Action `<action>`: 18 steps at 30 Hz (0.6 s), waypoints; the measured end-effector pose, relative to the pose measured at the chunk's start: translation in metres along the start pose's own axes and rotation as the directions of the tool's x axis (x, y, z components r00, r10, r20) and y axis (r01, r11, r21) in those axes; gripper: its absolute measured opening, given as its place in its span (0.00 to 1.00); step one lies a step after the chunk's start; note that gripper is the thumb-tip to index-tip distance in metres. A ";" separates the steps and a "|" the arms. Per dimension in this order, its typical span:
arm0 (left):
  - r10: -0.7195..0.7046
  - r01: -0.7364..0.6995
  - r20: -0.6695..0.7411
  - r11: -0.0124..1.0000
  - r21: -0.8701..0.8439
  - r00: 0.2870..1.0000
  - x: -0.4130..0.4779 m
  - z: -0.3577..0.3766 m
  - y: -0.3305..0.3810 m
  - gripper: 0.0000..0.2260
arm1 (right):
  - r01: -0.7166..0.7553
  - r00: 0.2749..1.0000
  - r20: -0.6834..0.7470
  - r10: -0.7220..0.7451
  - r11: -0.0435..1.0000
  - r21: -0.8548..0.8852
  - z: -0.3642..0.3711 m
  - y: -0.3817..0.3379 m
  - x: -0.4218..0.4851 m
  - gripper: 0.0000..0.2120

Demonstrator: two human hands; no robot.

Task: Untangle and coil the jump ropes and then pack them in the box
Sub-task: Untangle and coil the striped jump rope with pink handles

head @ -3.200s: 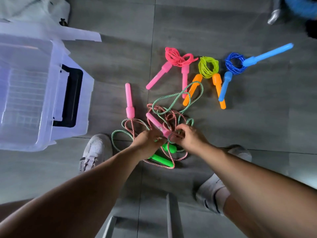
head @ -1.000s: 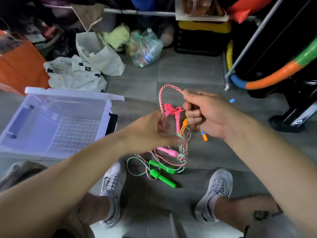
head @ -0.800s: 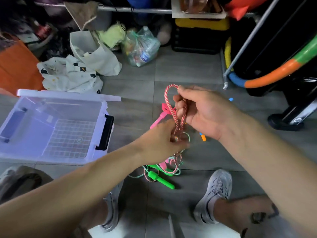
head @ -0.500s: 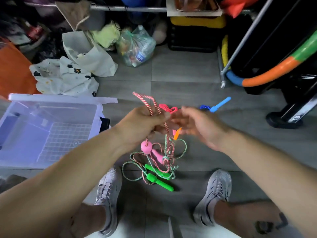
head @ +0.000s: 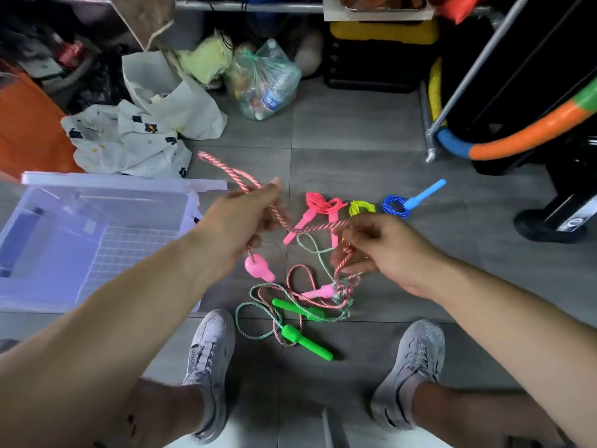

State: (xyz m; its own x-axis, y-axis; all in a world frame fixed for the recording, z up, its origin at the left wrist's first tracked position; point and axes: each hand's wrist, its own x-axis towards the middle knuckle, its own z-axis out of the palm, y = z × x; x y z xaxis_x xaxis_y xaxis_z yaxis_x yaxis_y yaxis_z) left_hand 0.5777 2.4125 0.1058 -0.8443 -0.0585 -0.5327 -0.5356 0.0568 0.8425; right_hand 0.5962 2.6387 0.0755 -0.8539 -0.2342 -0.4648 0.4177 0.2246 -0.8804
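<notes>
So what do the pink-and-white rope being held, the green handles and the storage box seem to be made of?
Pink-and-white rope: twisted fibre cord, cotton or synthetic, I cannot tell which; matte, with visible spiral strands.
Green handles: moulded plastic, smooth and slightly glossy, in one uniform bright colour.
Storage box: translucent plastic with a light sheen; it has see-through walls and a moulded grid on its base.

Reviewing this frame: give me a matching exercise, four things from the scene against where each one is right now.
Things:
1. pink-and-white rope
2. green handles
3. blue rope
4. box

Places:
A. coiled, farthest right in the row of coiled ropes
B. open, on the floor at the left
C. stretched between the left hand and the right hand
D. lying between the shoes

Pairs: 1-C, 2-D, 3-A, 4-B
</notes>
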 end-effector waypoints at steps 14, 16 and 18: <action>0.016 -0.125 0.466 0.971 0.203 0.885 -0.021 0.025 -0.005 0.11 | -0.058 0.998 -0.024 0.062 0.989 0.137 0.005 -0.039 -0.010 0.04; 0.130 -0.213 0.400 0.962 0.170 0.907 -0.021 0.031 -0.007 0.13 | -0.093 0.995 -0.008 0.096 0.979 0.180 0.003 -0.043 -0.009 0.05; 0.229 -0.264 0.294 0.961 0.084 0.928 -0.020 0.032 -0.002 0.12 | -0.116 0.993 0.019 0.114 0.972 0.203 0.001 -0.046 -0.009 0.05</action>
State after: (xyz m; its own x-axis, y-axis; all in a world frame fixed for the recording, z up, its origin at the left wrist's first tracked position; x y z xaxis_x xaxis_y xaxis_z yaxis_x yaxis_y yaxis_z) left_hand 0.5952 2.4454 0.1122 -0.9119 0.2514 -0.3244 -0.2934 0.1534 0.9436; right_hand 0.5849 2.6300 0.1202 -0.7946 -0.2249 -0.5639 0.5678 0.0536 -0.8214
